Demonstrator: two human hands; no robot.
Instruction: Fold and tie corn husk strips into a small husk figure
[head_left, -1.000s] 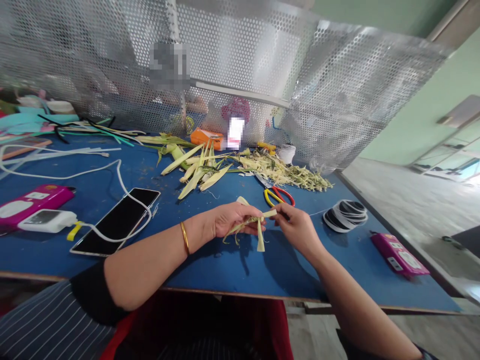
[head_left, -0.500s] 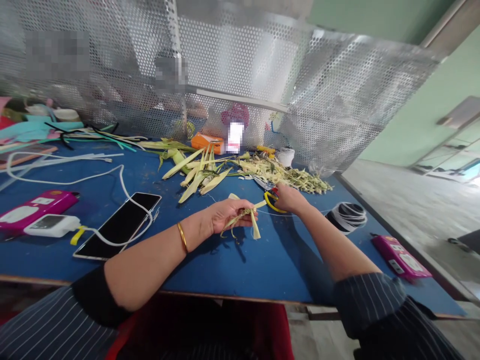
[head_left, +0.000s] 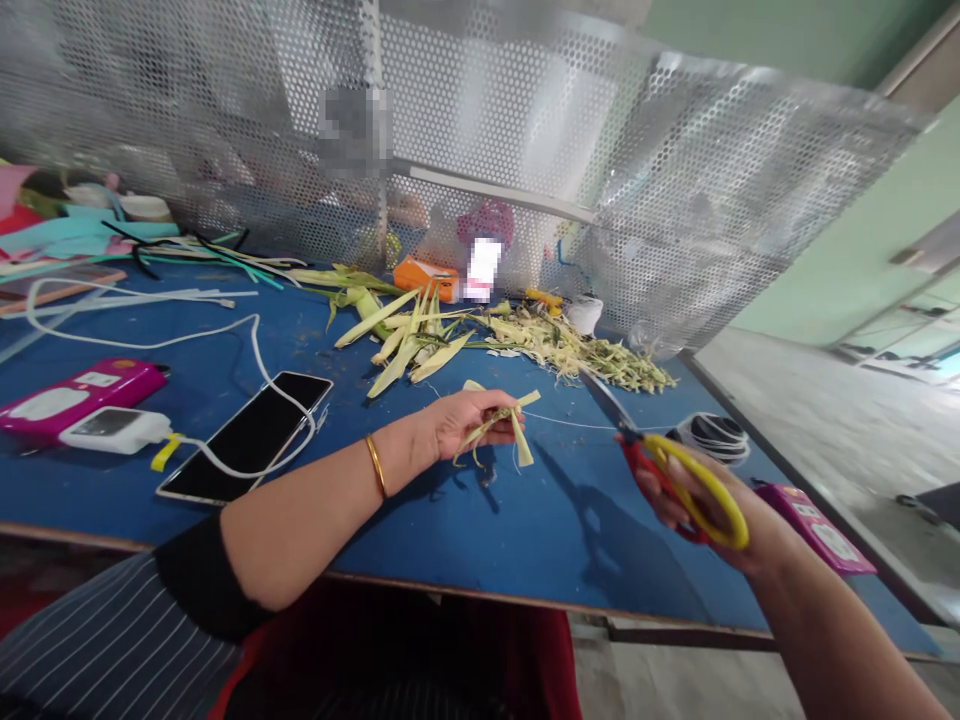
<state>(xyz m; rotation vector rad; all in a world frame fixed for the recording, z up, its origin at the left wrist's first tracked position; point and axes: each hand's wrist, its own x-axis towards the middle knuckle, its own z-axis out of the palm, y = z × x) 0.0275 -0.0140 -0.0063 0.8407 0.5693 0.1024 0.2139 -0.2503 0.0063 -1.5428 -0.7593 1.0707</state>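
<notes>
My left hand [head_left: 480, 420] pinches a small bundle of pale corn husk strips [head_left: 523, 432] above the middle of the blue table. Thin curled ends dangle below the fingers. A white thread [head_left: 577, 424] runs from the bundle to the right, toward a black and white spool [head_left: 712, 438]. Off to the right, my right hand [head_left: 675, 495] grips a pair of scissors [head_left: 705, 500] with red and yellow handles. Their blades point up and left, toward a heap of shredded husk [head_left: 570, 345], and look closed. Whole husk leaves [head_left: 409, 345] lie behind my left hand.
A smartphone [head_left: 247, 437], a white cable and a magenta power strip [head_left: 90, 395] lie on the left. Another magenta power strip [head_left: 814, 527] is by the right edge. Behind stand an orange box [head_left: 425, 279] and a perforated silver screen [head_left: 480, 110].
My right hand has picked the scissors up from beside the husk heap and pulled them back toward the right. My left hand keeps its pinch on the husk bundle. The view has shifted slightly.
</notes>
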